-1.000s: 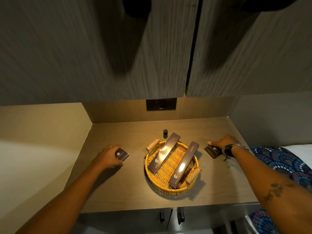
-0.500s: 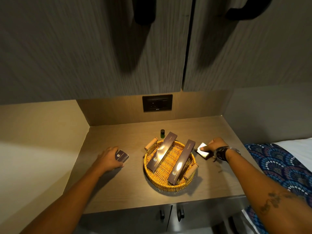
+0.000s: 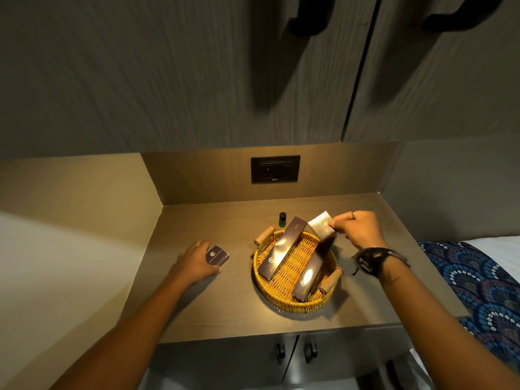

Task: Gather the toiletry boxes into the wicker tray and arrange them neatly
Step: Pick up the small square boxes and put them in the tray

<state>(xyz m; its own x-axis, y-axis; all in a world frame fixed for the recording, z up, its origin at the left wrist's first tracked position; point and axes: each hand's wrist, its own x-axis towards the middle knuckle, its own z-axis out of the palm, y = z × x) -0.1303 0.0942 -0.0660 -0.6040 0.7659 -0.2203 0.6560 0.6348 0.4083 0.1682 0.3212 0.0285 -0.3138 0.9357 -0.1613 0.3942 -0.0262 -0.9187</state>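
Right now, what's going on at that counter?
A person is collecting toiletry boxes into the wicker tray. Two long boxes already lie in it. The right hand holds a small box above the tray's far rim. The left hand rests on another small box, which is on the counter.

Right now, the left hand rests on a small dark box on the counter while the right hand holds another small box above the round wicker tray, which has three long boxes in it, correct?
Not quite: the head view shows only two long dark boxes in the round wicker tray. The rest holds: the left hand rests on a small dark box on the counter, and the right hand holds another small box above the tray.
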